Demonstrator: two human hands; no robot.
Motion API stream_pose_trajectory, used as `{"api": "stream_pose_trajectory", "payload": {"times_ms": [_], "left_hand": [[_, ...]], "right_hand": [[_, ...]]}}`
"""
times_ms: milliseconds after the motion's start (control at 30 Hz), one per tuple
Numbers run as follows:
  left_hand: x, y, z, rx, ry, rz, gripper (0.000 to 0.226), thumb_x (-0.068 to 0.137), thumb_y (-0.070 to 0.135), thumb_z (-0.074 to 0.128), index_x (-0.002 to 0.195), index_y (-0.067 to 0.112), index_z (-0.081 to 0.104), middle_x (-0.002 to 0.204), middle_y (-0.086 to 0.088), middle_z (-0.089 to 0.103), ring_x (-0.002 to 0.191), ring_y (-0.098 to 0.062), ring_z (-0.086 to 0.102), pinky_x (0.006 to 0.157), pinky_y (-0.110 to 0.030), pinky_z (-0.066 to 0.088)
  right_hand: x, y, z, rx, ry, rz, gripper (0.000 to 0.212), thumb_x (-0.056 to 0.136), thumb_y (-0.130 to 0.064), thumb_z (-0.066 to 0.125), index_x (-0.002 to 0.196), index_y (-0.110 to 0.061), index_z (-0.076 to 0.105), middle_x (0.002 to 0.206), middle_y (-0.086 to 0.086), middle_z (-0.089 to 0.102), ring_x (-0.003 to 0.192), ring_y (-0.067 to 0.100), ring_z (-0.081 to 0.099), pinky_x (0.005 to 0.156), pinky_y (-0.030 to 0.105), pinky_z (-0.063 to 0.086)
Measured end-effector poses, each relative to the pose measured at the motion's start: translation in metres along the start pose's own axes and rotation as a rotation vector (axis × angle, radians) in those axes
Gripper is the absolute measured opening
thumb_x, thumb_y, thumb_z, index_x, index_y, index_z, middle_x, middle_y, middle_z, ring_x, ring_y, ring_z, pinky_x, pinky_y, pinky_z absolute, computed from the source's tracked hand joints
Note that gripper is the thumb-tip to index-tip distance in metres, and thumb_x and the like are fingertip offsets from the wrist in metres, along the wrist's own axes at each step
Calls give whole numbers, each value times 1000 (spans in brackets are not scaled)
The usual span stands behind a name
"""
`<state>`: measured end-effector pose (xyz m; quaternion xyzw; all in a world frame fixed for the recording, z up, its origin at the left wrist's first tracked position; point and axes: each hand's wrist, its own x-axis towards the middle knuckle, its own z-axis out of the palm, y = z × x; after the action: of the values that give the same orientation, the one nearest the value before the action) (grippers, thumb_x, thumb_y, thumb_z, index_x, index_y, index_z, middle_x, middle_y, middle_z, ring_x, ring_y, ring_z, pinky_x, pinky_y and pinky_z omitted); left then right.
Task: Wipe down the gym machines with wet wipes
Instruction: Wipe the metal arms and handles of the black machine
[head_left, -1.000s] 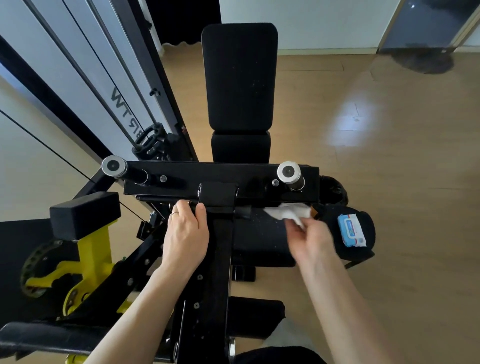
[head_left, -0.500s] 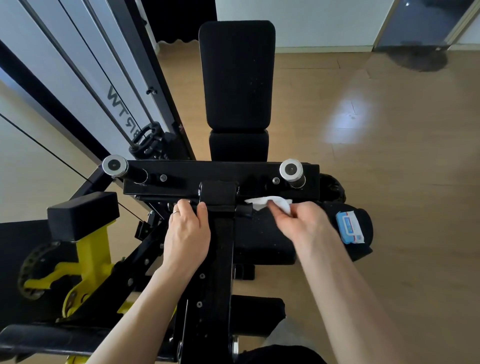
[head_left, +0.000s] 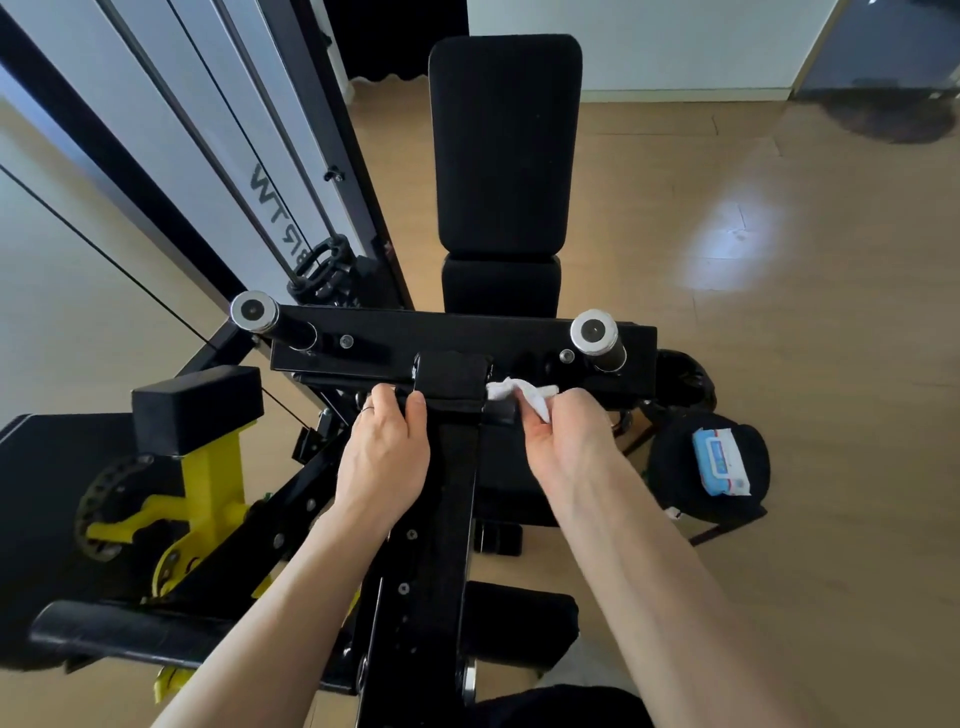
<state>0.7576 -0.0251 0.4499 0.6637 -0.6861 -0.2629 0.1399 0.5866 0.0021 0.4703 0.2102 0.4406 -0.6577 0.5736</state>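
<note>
Pressing a crumpled white wet wipe (head_left: 519, 391) against the black machine frame (head_left: 457, 343), our right hand (head_left: 566, 441) has its fingers curled shut around the wipe, pinning it to the short bar just right of the central block (head_left: 451, 382). A second ago that hand was further right, near the chrome peg (head_left: 594, 332); it has since drawn the wipe leftward along the underside of the crossbar until it now touches the central block. We judge that this stretch of the bar has had its pass, and the stroke has reached its left limit there.

Our left hand (head_left: 384, 452) has not shifted: it stays closed over the bar on the other side of the block, thumb against the block's edge, a ring showing on one finger, and holds nothing but the machine. It seems to steady us or the frame while the other hand rubs.

Further out, the back pad (head_left: 506, 145) and the seat pad below it stand beyond the crossbar, and we cannot tell if they have been wiped. The pack of wet wipes (head_left: 721, 462) lies on a round black pad (head_left: 675, 457) to the right, near at hand for a fresh sheet. On the left, the yellow bracket (head_left: 208, 493) and the other chrome peg (head_left: 254, 310) look like work still ahead of us, as does the bar under our left hand.
</note>
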Motion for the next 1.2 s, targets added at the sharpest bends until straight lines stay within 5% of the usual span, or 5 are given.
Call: {"api": "stream_pose_trajectory", "payload": {"times_ms": [200,333,467,800,1200], "left_hand": [[-11,4,-23,-227,-61,-107,50,109,38,28,157,24,36,160,6,39,149,-11,30,116,-26,21],[-18,-19,-30,-315,-17,-204,48,107,42,32,153,32,42,149,10,51,141,-12,44,116,-29,30],[-27,-39,-34,-284,-25,-244,35,104,35,42,132,31,62,119,12,68,112,-9,62,100,-34,49],[-41,-65,-30,-214,-91,23,10,96,27,62,96,18,61,88,8,63,81,-7,58,64,-12,40],[-28,-96,-26,-173,-306,300,25,105,29,43,82,20,37,65,-7,54,52,-22,41,52,-45,44]], "right_hand": [[-10,-17,-34,-403,-15,-187,42,93,16,42,120,-1,69,118,13,73,112,23,69,104,35,53],[-36,16,-38,-946,-159,-897,44,98,4,43,121,-17,72,116,-12,72,115,-3,61,105,20,47],[-6,46,-37,-1435,-577,-1455,39,99,3,44,133,6,61,136,13,62,131,21,56,116,25,39],[-34,91,-89,-1919,-756,-1242,55,89,2,49,143,-4,56,153,5,50,150,14,35,125,24,22],[-50,112,-65,-2091,-582,-965,74,89,-31,26,161,-16,24,170,-8,7,154,-4,-9,128,24,1]]}}
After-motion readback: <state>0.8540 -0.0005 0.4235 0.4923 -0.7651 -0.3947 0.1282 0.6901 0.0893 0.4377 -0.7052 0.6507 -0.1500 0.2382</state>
